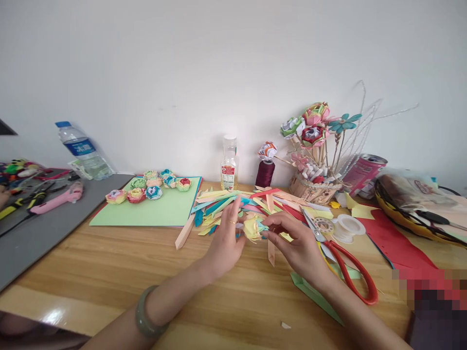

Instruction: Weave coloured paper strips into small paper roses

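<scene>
Between my two hands, just above the table, is a yellow paper flower [252, 227] with some blue-green paper on its right side. My left hand [226, 238] holds it from the left, thumb low and fingers raised. From the right, my right hand [292, 238] pinches the blue-green part between thumb and fingers. Behind the hands spreads a pile of coloured paper strips [215, 206]. Several finished paper flowers [153, 193] sit on green paper sheets [146, 216] to the left. Red-handled scissors [341, 260] lie beside my right forearm.
Glue bottle [228, 167], dark red thread spool [264, 174] and a basket of paper flowers [315, 187] stand along the wall. White spools [348, 228] and red paper [397, 238] lie right. A pink glue gun [58, 198] and water bottle [85, 153] are left.
</scene>
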`<state>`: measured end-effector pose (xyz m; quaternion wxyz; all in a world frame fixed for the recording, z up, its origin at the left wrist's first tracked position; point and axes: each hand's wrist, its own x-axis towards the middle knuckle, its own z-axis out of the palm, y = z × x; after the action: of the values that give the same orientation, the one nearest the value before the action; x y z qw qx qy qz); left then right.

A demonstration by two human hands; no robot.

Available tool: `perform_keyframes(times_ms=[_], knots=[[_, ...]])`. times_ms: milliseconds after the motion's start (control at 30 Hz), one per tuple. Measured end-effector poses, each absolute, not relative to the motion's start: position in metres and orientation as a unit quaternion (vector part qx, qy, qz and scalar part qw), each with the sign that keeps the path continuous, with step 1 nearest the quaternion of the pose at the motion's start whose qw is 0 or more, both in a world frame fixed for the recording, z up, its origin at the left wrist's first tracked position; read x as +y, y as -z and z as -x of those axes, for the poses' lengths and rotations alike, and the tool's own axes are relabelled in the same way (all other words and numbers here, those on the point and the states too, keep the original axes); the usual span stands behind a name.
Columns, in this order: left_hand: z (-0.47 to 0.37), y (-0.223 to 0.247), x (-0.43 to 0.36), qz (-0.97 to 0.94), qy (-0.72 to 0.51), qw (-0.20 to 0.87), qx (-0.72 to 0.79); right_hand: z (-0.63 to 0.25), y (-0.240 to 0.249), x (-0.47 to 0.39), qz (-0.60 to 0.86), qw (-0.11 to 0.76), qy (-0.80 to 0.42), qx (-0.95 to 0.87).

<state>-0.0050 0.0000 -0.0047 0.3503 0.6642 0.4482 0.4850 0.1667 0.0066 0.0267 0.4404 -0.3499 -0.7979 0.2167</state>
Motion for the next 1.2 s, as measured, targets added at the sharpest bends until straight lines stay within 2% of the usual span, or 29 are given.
perform_keyframes(times_ms=[133, 167, 233, 467, 667, 1033, 1200], knots=[[0.01, -0.006, 0.007, -0.443, -0.41, 0.708, 0.366, -0.172, -0.029, 0.011, 0.317, 0.427, -0.134, -0.837], [0.012, -0.008, 0.008, -0.408, -0.389, 0.759, 0.326, -0.173, -0.029, 0.011, 0.31, 0.423, -0.12, -0.843], [0.014, -0.009, 0.008, -0.375, -0.397, 0.794, 0.268, -0.173, -0.031, 0.011, 0.304, 0.421, -0.108, -0.848], [0.011, -0.009, 0.005, -0.342, -0.436, 0.785, 0.277, -0.171, -0.033, 0.007, 0.305, 0.438, -0.092, -0.84], [0.008, -0.009, 0.005, -0.344, -0.464, 0.756, 0.308, -0.168, -0.036, 0.001, 0.302, 0.488, -0.052, -0.817], [0.006, -0.011, 0.003, -0.399, -0.471, 0.711, 0.337, -0.167, -0.035, 0.003, 0.333, 0.446, -0.074, -0.828], [0.007, -0.009, 0.004, -0.417, -0.476, 0.697, 0.337, -0.169, -0.032, 0.004, 0.359, 0.421, -0.122, -0.824]])
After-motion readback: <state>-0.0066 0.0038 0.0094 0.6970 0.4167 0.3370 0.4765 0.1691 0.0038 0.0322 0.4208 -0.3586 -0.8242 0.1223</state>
